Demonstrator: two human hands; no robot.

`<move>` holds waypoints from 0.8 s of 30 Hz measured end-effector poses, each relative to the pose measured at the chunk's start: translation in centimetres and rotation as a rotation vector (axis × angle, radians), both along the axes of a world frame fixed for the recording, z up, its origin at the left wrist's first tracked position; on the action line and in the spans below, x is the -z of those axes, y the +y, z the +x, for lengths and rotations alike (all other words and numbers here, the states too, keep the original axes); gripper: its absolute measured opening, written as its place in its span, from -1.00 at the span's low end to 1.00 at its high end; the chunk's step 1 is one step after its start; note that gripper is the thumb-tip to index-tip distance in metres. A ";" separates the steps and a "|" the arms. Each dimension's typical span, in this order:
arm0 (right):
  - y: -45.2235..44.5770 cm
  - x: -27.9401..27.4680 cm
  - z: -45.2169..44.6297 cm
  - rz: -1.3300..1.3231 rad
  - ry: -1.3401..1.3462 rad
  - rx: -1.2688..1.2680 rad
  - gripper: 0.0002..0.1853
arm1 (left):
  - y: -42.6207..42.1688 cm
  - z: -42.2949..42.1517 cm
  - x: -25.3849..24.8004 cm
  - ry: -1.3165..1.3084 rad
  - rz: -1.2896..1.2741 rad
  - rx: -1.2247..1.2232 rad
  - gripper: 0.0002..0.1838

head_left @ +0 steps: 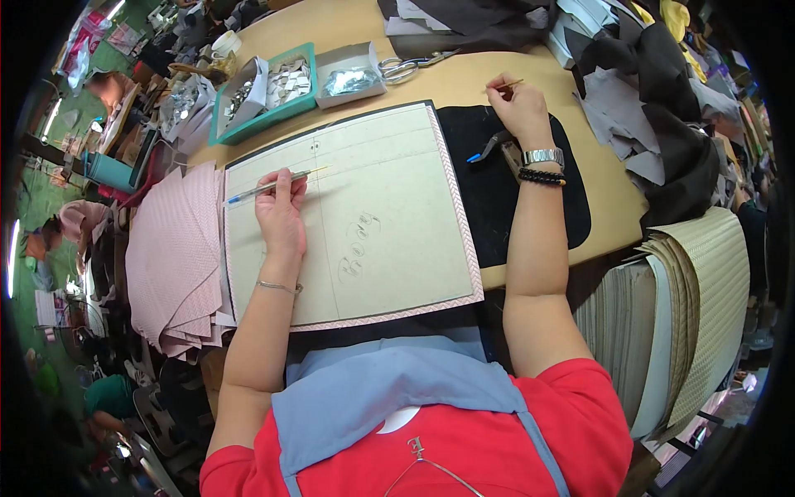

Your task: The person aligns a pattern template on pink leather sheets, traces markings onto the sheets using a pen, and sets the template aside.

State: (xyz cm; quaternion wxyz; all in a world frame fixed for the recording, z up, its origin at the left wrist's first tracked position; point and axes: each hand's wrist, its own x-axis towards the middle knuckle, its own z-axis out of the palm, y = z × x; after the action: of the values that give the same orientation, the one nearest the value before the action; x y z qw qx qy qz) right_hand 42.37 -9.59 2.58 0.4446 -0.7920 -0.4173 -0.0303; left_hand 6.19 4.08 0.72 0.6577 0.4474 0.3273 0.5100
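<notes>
My left hand (283, 207) is closed on a pen (267, 189) with a clear barrel and a blue end, held above a pale board. This board (389, 240) has pink patterned edging, ruled lines and handwritten marks. My right hand (520, 108), raised over the table beyond the black mat (571, 182), pinches a thin brown stick (510, 84). On the mat below that hand lies a dark-handled tool (490, 149) with a blue tip, partly hidden by my wrist.
A teal tray (313, 74) holds boxes of small pieces. Beside it are a white box (352, 74) with silvery contents and scissors (406, 69). Pink patterned sheets (174, 257) pile up at left. Dark and grey scraps (629, 116) and stacked sheets (704, 290) are at right.
</notes>
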 end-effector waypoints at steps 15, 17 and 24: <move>-0.2 1.3 0.4 -0.159 -0.185 -0.154 -0.93 | -0.2 0.4 0.3 0.050 0.045 0.032 -0.87; -1.0 0.7 0.8 -0.220 -0.113 -0.202 -0.92 | -0.4 0.3 0.3 0.049 0.040 0.031 -0.86; -0.5 -0.3 -0.9 0.270 0.226 -0.134 -0.81 | -0.4 0.5 -0.2 0.022 0.007 0.069 -0.85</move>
State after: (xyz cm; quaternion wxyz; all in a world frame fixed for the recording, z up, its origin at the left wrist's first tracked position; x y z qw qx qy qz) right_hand 41.46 -10.12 2.93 0.5920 -0.6939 -0.4086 0.0331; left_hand 6.65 3.72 0.87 0.6699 0.4663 0.3171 0.4829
